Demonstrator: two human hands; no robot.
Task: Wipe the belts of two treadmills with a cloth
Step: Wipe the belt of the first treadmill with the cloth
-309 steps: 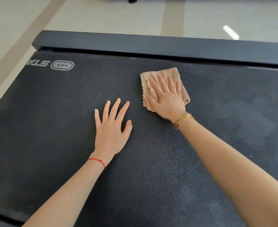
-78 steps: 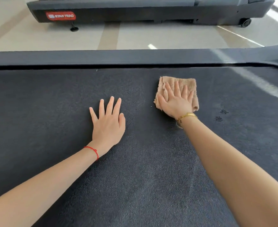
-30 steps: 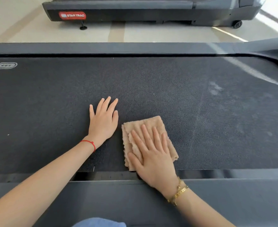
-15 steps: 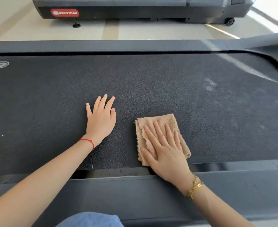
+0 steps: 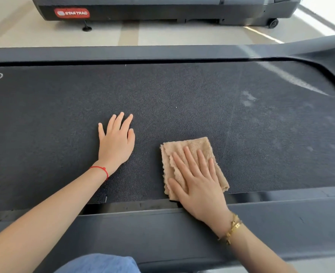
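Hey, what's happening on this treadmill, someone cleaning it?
Yes. A person is wiping the dark treadmill belt by hand. The right hand lies flat, fingers straight, on a folded beige cloth near the belt's near edge. The left hand rests flat on the bare belt beside it, apart from the cloth. Pale dusty smudges show on the belt further to the right. A second treadmill with a red Star Trac label stands across the floor behind.

Pale tiled floor (image 5: 192, 34) with a darker beige stripe (image 5: 129, 34) running across it. Red thread bracelet (image 5: 101, 170) on one wrist; gold link bracelet (image 5: 232, 228) on the other. Blue fabric (image 5: 99, 264) at the lower frame edge.
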